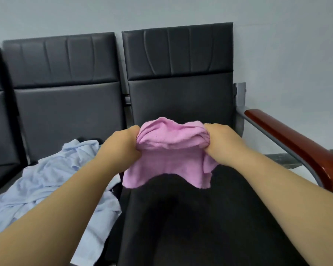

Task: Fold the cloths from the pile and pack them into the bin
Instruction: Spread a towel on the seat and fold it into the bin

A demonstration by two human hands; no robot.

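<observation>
**Pink cloth gripped in both hands over the black seat**

Two bare arms reach forward from the bottom corners of the view. The left hand (pixel 123 144) and the right hand (pixel 220 143) each grip the pink cloth (pixel 167 164) at its upper edge. Their fingers curl into the fabric, so it bunches into folds between the two fists. The hands are level and near each other, and the gathered top of the cloth (a nubbly, towel-like weave) bulges up between them. Below the grip the cloth hangs loose, its lower edge arching up in the middle and dropping to a corner on either side. It hangs over the back half of the black seat (pixel 200 223), in front of the padded backrest (pixel 179 73). Whether the lower corners touch the seat cannot be told.

On the neighbouring seat to the left lies a crumpled light blue cloth (pixel 46 179), spread from the middle of that seat to its right and front edges. The left forearm crosses above part of it. A reddish wooden armrest (pixel 296 143) on a grey metal bar runs along the right edge of the black seat. A pale grey wall (pixel 277 45) stands behind the backrests.
</observation>
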